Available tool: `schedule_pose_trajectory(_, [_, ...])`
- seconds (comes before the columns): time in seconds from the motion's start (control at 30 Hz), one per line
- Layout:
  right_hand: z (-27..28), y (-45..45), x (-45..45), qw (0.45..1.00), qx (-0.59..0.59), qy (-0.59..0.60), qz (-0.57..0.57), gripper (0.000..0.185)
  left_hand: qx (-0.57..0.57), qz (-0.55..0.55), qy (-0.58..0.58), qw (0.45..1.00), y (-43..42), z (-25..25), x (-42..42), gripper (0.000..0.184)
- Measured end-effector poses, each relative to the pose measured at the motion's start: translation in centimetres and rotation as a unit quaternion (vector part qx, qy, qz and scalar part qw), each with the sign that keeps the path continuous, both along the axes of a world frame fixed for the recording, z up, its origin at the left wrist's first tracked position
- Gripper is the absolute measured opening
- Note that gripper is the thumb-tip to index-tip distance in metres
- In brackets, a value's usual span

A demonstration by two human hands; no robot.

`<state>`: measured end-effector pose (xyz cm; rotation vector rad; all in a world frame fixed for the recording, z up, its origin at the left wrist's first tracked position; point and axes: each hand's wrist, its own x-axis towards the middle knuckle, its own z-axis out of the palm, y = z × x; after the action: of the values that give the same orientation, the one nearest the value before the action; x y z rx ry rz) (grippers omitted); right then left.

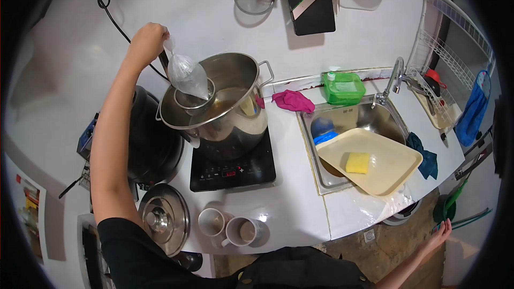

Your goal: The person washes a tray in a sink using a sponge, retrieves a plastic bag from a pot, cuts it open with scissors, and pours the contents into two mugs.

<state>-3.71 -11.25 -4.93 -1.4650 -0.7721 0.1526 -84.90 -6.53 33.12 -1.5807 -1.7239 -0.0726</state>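
My left hand is raised above the large steel pot, closed on the gathered top of a clear plastic bag. A dark handle runs down from beside that hand; whether the fingers also grip it, I cannot tell. The bag hangs over a round metal ladle or small bowl inside the pot, which has liquid at its bottom. Under the pot is a black induction cooker with a lit red display. My right hand is off to the lower right, fingers stretched out, holding nothing.
Two mugs and a steel lid are at the counter's front. A black pot stands left. The sink has a cream tray with a yellow sponge across it. A pink cloth lies behind.
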Motion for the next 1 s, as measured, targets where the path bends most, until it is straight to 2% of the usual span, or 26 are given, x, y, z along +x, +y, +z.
schedule_pose_trajectory(0.13, [-0.7,0.3,1.5,1.000,0.014,0.015,0.003,0.031,0.019,-0.030,0.010,0.999,-0.6,2.0,2.3,0.013])
schedule_pose_trajectory(0.23, [0.2,0.4,1.0,1.000,-0.002,0.010,0.004,0.032,0.037,-0.080,-0.027,0.996,-1.1,4.0,4.9,0.015])
schedule_pose_trajectory(0.27, [0.8,0.9,0.4,0.999,-0.005,0.043,0.023,0.032,0.045,-0.098,-0.044,0.993,-1.1,4.6,6.0,0.015])
schedule_pose_trajectory(0.3, [-0.9,2.1,1.8,0.997,-0.001,0.031,0.064,0.032,0.050,-0.120,-0.061,0.990,-1.2,5.0,7.1,0.015])
schedule_pose_trajectory(0.37, [3.8,3.1,-5.3,0.990,0.020,0.071,0.116,0.032,0.049,-0.148,-0.078,0.985,-0.5,5.7,8.7,0.015])
schedule_pose_trajectory(0.47, [6.5,7.8,-8.9,0.959,0.026,0.086,0.269,0.031,0.049,-0.194,-0.066,0.978,0.2,6.0,12.7,0.015])
schedule_pose_trajectory(0.5, [8.5,9.2,-11.2,0.953,-0.002,0.065,0.296,0.031,0.056,-0.223,-0.075,0.970,0.5,5.8,13.5,0.015])
schedule_pose_trajectory(0.53, [9.2,11.4,-12.1,0.937,-0.027,0.068,0.341,0.031,0.068,-0.194,-0.076,0.976,0.7,5.3,15.2,0.020])
schedule_pose_trajectory(0.6, [9.3,16.9,-13.8,0.902,-0.084,0.090,0.415,0.032,0.057,-0.257,-0.040,0.964,2.2,4.5,17.3,0.020])
schedule_pose_trajectory(0.63, [9.0,20.0,-14.7,0.882,-0.120,0.104,0.444,0.032,0.054,-0.280,-0.020,0.958,2.6,4.0,18.4,0.020])
schedule_pose_trajectory(0.7, [5.7,27.2,-15.8,0.840,-0.181,0.157,0.487,0.033,0.050,-0.233,-0.101,0.966,2.7,1.9,23.8,0.014])
schedule_pose_trajectory(0.77, [1.9,34.4,-16.8,0.757,-0.252,0.244,0.551,0.041,0.037,-0.233,-0.152,0.960,4.1,0.0,26.9,0.012])
schedule_pose_trajectory(0.83, [0.5,38.9,-19.1,0.720,-0.315,0.318,0.530,0.054,0.019,-0.197,-0.191,0.961,5.7,-2.0,30.0,0.012])
schedule_pose_trajectory(0.93, [-2.0,43.7,-22.2,0.761,-0.319,0.254,0.504,0.049,0.017,-0.196,-0.216,0.956,8.3,-5.2,33.5,0.011])
schedule_pose_trajectory(1.0, [-4.0,46.1,-23.4,0.753,-0.329,0.252,0.511,0.049,0.013,-0.190,-0.254,0.948,9.8,-7.5,35.4,0.011])
